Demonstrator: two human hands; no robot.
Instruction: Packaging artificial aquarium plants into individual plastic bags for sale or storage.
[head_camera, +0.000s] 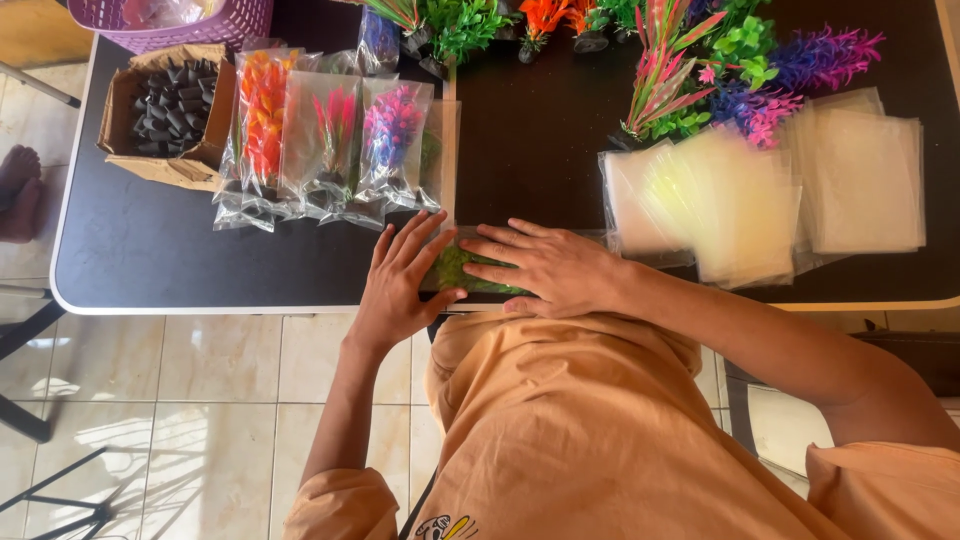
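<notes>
Pressing flat: left hand and right hand, both open, palms down on green plant packet at bench near edge. Risk: packet slides off edge; push could nudge filled packets just beyond.

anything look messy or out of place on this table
Nothing damaged or spilled. The clear bag stack is fanned unevenly. Both hands, left hand and right hand, press flat on a green plant packet.
</notes>
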